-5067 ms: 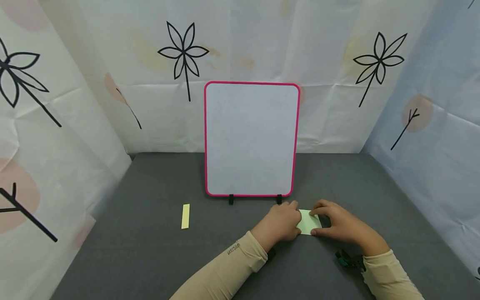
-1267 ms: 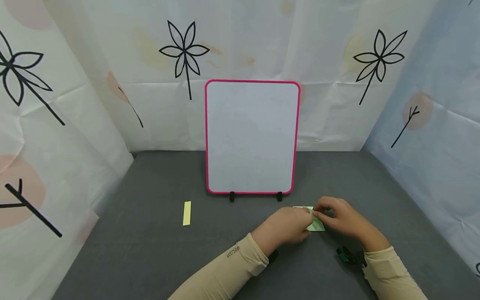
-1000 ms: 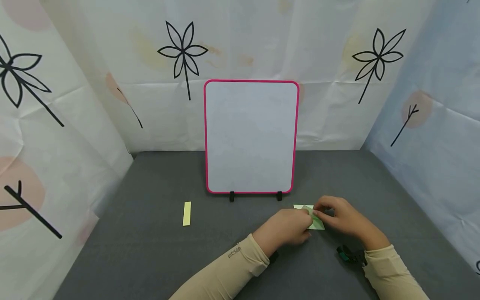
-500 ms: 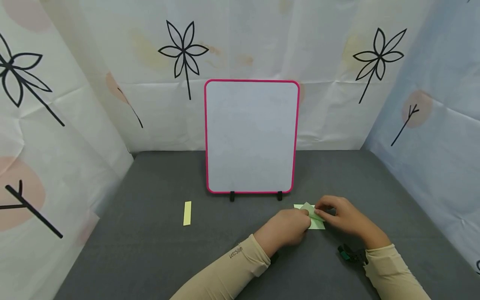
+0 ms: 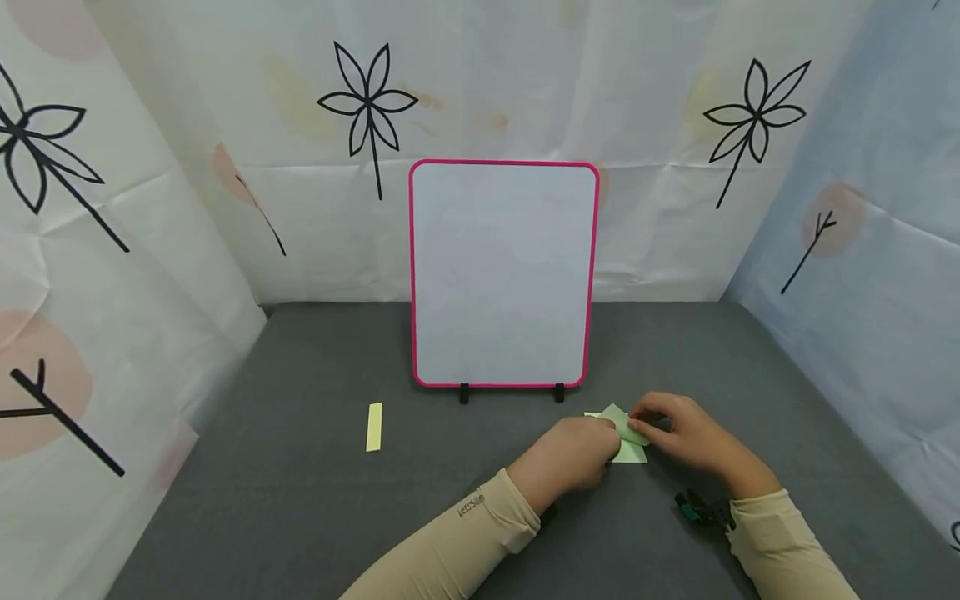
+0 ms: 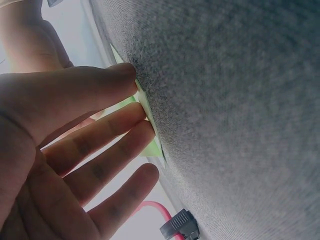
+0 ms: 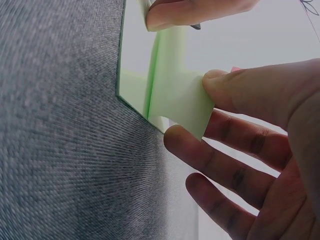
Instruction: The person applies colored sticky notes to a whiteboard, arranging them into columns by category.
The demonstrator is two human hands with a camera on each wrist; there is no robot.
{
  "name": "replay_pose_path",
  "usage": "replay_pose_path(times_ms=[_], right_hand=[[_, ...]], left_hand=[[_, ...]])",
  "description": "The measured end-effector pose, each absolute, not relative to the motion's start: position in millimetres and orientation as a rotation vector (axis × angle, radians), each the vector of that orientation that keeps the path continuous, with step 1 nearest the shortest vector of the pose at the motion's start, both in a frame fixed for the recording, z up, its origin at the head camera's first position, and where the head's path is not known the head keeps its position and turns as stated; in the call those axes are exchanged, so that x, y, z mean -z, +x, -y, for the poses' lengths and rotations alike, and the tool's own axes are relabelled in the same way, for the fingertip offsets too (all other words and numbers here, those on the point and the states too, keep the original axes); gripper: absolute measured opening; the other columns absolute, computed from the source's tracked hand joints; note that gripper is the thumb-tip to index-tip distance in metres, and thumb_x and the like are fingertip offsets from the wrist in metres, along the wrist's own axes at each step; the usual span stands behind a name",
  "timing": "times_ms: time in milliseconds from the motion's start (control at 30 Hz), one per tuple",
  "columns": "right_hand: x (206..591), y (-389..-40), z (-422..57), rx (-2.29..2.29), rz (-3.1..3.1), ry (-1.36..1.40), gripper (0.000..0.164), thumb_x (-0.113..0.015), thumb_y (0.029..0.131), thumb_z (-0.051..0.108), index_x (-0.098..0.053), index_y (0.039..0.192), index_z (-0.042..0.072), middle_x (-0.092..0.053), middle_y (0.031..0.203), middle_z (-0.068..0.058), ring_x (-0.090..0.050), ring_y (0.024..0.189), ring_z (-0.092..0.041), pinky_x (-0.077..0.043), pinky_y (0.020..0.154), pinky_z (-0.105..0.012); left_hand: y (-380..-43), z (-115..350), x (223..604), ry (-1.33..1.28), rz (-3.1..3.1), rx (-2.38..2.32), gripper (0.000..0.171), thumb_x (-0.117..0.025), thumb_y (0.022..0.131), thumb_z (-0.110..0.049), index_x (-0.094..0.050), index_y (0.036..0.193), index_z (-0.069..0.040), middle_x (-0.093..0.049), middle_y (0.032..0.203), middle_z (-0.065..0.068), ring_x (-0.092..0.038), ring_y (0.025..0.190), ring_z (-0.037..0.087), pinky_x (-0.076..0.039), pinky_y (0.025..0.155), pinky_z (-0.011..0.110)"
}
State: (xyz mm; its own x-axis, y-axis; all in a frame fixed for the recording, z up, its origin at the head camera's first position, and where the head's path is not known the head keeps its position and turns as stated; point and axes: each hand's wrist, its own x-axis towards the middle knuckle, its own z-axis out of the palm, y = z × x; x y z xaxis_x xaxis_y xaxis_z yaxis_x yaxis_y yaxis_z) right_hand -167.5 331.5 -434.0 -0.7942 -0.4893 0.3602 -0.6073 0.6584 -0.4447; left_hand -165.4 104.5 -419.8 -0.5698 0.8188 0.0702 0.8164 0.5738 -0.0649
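Green paper (image 5: 632,453) lies on the grey bench (image 5: 300,517) before the whiteboard (image 5: 502,275), right hand (image 5: 686,433) pinching its raised flap (image 7: 182,95), left hand (image 5: 568,454) holding the rest; an uneven pull by either could crease or tear it

A beige, close-fitting fabric left sleeve (image 5: 442,546) carries a small line of dark printed lettering (image 5: 471,505) near its cuff, seemingly beginning "Let's", though too small to read surely. The matching beige fabric right sleeve (image 5: 787,546) wrinkles near its cuff, beside a black wrist-worn device (image 5: 711,513) with a green patch (image 5: 687,510).
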Motion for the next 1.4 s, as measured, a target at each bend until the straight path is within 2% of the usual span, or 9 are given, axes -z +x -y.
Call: replay_pose_path(times_ms=[400,733,933,1400], right_hand=[[436.1,-168.7,-333.7,-0.808,2.671,0.876,0.004,-0.077,0.098,0.014,-0.076,0.094,0.013,-0.072,0.092,0.012,-0.066,0.085,0.003,-0.058,0.071,-0.032],[437.5,-169.5,-335.6,-0.797,2.683,0.846,0.008,-0.078,0.095,0.007,-0.076,0.095,0.015,-0.071,0.091,0.013,-0.065,0.084,0.004,-0.057,0.071,-0.030],[436.6,-168.1,-335.4,-0.806,2.697,0.830,0.004,-0.078,0.096,0.010,-0.076,0.095,0.013,-0.072,0.092,0.012,-0.065,0.085,0.004,-0.057,0.071,-0.031],[435.4,-167.4,-333.1,-0.817,2.706,0.807,0.004,-0.076,0.098,0.012,-0.076,0.094,0.012,-0.073,0.091,0.010,-0.067,0.086,0.003,-0.057,0.071,-0.031]], left_hand=[[-163.6,-103.5,418.7,-1.415,2.701,-0.017,0.015,-0.076,0.098,-0.020,-0.076,0.085,-0.026,-0.067,0.087,-0.010,-0.052,0.066,0.002,-0.048,0.061,0.021],[-163.3,-103.6,417.6,-1.420,2.732,0.019,0.016,-0.076,0.097,-0.020,-0.075,0.082,-0.024,-0.066,0.085,-0.009,-0.047,0.064,0.002,-0.043,0.058,0.021],[-162.8,-103.5,418.3,-1.414,2.714,0.015,0.018,-0.076,0.097,-0.020,-0.073,0.080,-0.024,-0.065,0.083,-0.009,-0.046,0.064,0.002,-0.043,0.058,0.021],[-163.5,-103.1,418.1,-1.410,2.727,0.034,0.022,-0.078,0.095,-0.022,-0.069,0.075,-0.023,-0.064,0.083,-0.009,-0.045,0.063,0.002,-0.042,0.057,0.022]])
